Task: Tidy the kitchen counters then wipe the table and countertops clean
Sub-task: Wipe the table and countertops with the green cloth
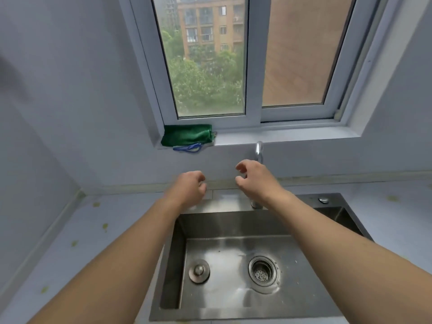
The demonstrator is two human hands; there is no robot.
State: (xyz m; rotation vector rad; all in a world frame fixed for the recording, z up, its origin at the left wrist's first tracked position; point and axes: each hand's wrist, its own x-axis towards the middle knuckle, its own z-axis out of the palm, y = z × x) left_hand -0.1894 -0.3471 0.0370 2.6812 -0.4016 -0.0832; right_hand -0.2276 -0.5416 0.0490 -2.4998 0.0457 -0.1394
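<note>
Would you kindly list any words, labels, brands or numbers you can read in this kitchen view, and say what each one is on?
None: no readable text shows anywhere.
Green cloth on the windowsill: no label visible.
Faucet and sink: no brand mark visible.
Building outside the window: no sign legible.

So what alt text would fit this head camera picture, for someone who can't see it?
Two bare arms reach over a steel sink, left hand and right hand loosely curled and empty near the faucet. A folded green cloth lies on the windowsill above.
</note>
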